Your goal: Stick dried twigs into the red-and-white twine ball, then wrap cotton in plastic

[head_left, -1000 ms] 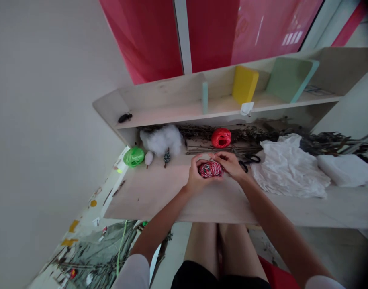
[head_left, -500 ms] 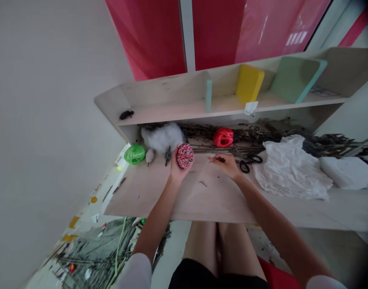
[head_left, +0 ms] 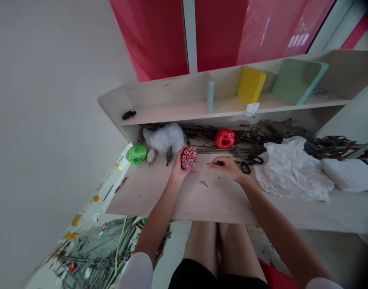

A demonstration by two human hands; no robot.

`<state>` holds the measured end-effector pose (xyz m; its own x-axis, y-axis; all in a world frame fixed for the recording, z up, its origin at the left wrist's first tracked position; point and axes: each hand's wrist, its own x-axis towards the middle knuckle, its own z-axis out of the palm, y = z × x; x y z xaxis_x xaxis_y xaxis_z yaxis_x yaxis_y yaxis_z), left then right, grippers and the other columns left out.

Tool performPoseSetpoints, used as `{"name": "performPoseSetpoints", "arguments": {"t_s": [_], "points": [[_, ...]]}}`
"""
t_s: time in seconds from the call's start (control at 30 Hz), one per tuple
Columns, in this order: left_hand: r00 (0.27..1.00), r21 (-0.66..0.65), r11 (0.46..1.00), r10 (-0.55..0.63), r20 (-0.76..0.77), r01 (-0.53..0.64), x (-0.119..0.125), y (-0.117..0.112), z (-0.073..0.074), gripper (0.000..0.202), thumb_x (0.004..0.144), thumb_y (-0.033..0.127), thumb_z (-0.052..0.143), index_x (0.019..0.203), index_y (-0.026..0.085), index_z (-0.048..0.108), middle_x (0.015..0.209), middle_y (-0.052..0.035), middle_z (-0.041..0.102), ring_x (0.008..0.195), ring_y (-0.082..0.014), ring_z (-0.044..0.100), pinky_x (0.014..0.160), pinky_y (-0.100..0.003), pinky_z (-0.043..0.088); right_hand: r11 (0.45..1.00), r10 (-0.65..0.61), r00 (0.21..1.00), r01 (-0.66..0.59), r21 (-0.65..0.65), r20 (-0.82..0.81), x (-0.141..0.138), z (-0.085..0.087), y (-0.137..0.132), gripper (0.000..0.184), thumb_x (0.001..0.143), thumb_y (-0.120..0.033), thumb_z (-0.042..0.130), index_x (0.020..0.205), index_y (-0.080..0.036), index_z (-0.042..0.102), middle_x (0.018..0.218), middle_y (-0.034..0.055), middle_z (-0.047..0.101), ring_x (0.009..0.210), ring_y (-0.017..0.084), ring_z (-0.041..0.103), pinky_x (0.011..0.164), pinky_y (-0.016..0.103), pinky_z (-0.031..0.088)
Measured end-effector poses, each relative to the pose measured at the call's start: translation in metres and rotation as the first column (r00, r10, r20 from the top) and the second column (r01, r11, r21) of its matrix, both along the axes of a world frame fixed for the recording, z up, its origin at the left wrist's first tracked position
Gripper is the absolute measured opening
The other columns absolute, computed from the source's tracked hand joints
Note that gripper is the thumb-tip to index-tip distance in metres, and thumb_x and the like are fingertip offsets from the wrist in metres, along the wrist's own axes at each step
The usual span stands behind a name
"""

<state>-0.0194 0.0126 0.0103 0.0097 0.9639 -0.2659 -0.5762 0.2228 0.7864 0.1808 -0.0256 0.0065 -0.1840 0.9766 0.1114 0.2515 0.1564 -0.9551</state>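
Observation:
My left hand is closed around a red-and-white twine ball, held just above the wooden desk near the back. My right hand rests on the desk a little to the right, fingers curled in a pinch on a small dark bit that I cannot make out. Black scissors lie right beside that hand. A red ball of ribbon sits behind both hands, under the shelf.
White stuffing, a green ribbon ball and two small cones lie at the back left. Dry twigs run under the shelf. Crumpled white paper covers the right. Branches litter the floor at lower left.
My left hand carried the twine ball away from the right hand, to the left and toward the back of the desk. The right hand let go of it and settled on the desk.

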Motion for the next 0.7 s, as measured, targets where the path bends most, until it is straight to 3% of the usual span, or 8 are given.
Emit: {"name": "performPoseSetpoints", "arguments": {"t_s": [0.13,0.23,0.37,0.47,0.53,0.7], "points": [[1.000,-0.007,1.000,0.017,0.022,-0.017,0.006,0.000,-0.006,0.032,0.073,0.044,0.069,0.095,0.020,0.068,0.082,-0.0015,0.071,0.069,-0.0145,0.065,0.062,-0.026,0.052,0.991,0.125,0.992,-0.126,-0.038,-0.026,-0.008,0.007,-0.011,0.042,0.067,-0.057,0.070,0.064,-0.015,0.068,0.050,-0.0027,0.045,0.048,0.007,0.033,0.045,0.022,0.021],[0.997,-0.014,0.998,0.062,0.048,-0.061,0.005,0.001,-0.004,0.031,0.074,0.044,0.067,0.095,0.021,0.067,0.081,-0.0004,0.070,0.067,-0.0128,0.063,0.060,-0.025,0.050,0.989,0.125,0.991,-0.129,-0.067,-0.056,-0.009,0.012,-0.015,0.043,0.066,-0.058,0.071,0.065,-0.015,0.068,0.050,-0.0030,0.045,0.047,0.007,0.033,0.044,0.022,0.023],[0.984,-0.090,0.996,0.012,0.176,0.004,-0.006,0.003,0.001,0.027,0.080,0.048,0.060,0.091,0.025,0.067,0.072,0.0020,0.067,0.058,-0.0120,0.059,0.054,-0.025,0.046,0.999,-0.010,0.984,0.002,-0.045,-0.178,-0.002,0.015,-0.010,0.042,0.063,-0.059,0.072,0.064,-0.017,0.065,0.057,-0.0007,0.052,0.050,0.008,0.039,0.044,0.023,0.028],[0.974,-0.116,0.993,0.016,0.227,0.010,-0.012,0.004,0.003,0.029,0.082,0.050,0.057,0.090,0.024,0.067,0.070,0.0014,0.066,0.057,-0.0120,0.058,0.053,-0.025,0.045,0.986,-0.166,0.930,0.162,-0.041,-0.329,0.006,0.016,-0.003,0.043,0.060,-0.059,0.074,0.061,-0.018,0.060,0.050,-0.0041,0.043,0.046,0.007,0.029,0.042,0.024,0.022],[0.978,-0.116,0.993,0.053,0.201,-0.030,-0.014,0.005,0.002,0.028,0.080,0.048,0.060,0.089,0.023,0.067,0.070,0.0009,0.066,0.059,-0.0118,0.058,0.054,-0.025,0.045,0.978,-0.209,0.895,0.203,-0.057,-0.395,0.009,0.016,0.000,0.044,0.058,-0.059,0.074,0.060,-0.019,0.057,0.047,-0.0059,0.038,0.044,0.006,0.024,0.042,0.024,0.019],[0.974,-0.112,0.993,0.070,0.217,-0.046,-0.014,0.006,0.003,0.030,0.077,0.050,0.062,0.090,0.023,0.065,0.074,0.0002,0.067,0.071,-0.0158,0.064,0.072,-0.035,0.053,0.996,-0.068,0.951,0.050,-0.068,-0.301,0.008,0.023,-0.007,0.043,0.057,-0.056,0.076,0.057,-0.018,0.057,0.048,-0.0064,0.038,0.043,0.004,0.024,0.041,0.022,0.016]]}}
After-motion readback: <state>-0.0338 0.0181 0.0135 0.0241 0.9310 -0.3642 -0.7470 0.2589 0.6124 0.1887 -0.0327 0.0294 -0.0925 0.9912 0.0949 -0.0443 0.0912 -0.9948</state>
